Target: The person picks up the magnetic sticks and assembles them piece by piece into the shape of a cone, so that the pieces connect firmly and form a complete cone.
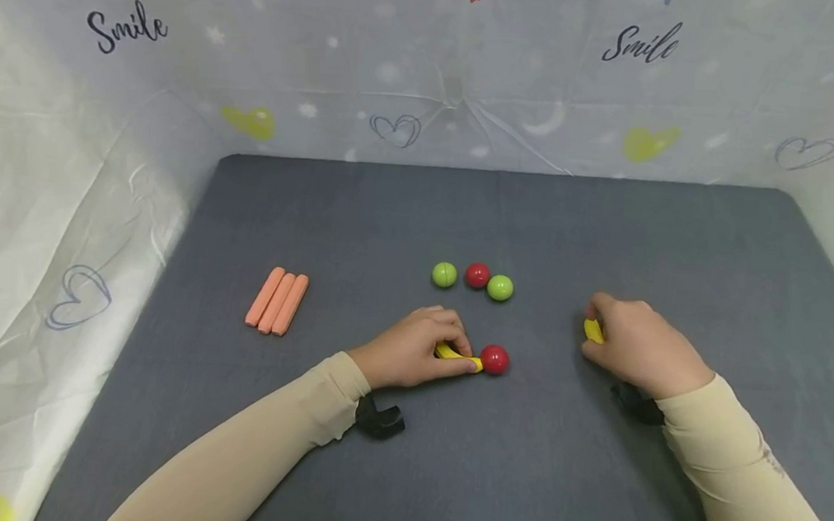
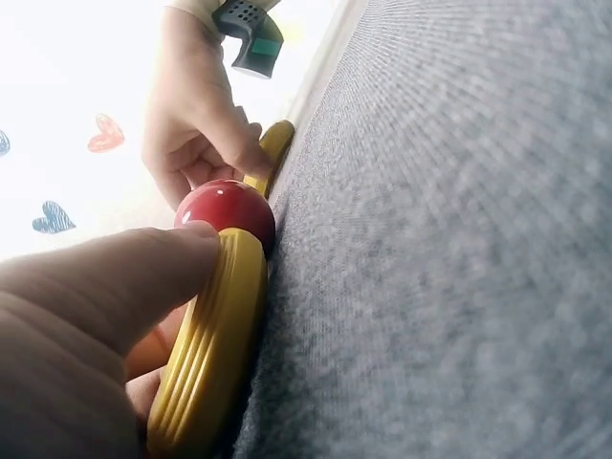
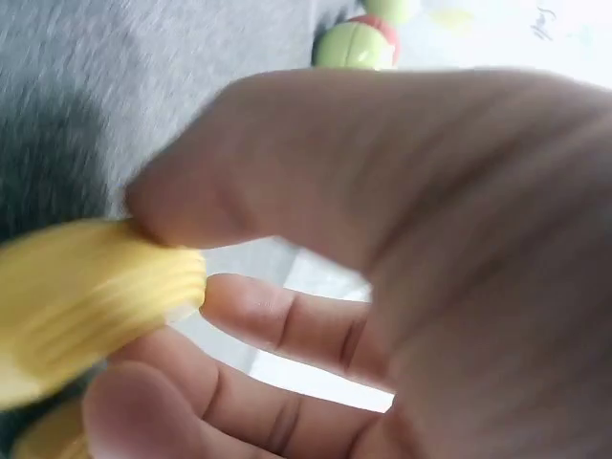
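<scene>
My left hand (image 1: 420, 348) pinches a curved yellow ridged piece (image 2: 210, 344) between thumb and fingers, low over the grey cloth. One end of that piece meets a glossy red ball (image 1: 494, 360); in the left wrist view the thumb tip lies beside the ball. Off to the right, my right hand (image 1: 641, 342) pinches a second yellow ridged piece (image 3: 86, 296) by its end. Part of another yellow shape (image 3: 53, 435) shows behind the right fingertips in the right wrist view; I cannot tell whether it is separate. The right hand hides much of its piece in the head view.
Beyond the left hand, a green ball (image 1: 444, 274), another red ball (image 1: 478, 275) and a second green ball (image 1: 500, 288) stand in a loose row. Three orange sticks (image 1: 275, 302) lie side by side at left. A white printed sheet (image 1: 345, 56) hangs behind the table.
</scene>
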Demonstrator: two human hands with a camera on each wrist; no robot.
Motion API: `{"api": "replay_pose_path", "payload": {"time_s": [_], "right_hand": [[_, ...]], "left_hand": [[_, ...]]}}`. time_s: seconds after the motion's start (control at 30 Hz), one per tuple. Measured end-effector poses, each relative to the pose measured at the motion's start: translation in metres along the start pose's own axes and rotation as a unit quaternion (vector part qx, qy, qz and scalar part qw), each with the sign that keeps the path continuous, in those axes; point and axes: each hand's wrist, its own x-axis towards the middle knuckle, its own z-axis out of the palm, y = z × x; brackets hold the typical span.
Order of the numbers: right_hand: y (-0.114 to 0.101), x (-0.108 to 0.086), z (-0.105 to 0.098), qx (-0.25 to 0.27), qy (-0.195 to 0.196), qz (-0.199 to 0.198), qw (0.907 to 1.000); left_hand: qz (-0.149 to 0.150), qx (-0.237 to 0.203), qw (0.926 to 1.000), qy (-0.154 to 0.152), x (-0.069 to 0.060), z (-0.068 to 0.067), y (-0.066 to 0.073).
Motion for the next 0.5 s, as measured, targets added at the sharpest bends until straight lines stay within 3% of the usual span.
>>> {"api": "replay_pose_path", "payload": {"time_s": [0.17,0.33,0.5], "right_hand": [[-0.003,-0.001,0.000,0.039,-0.018,-0.010,0.9990],[-0.007,0.000,0.001,0.081,-0.025,-0.060,0.9946],[-0.013,0.002,0.006,0.122,-0.009,-0.082,0.9891]], "left_hand": [[0.008,0.025,0.9996,0.006,-0.001,-0.001,-0.001],[0.016,0.027,0.9995,0.003,0.000,-0.002,-0.002],[0.020,0.019,0.9996,0.005,0.000,-0.002,-0.001]]}}
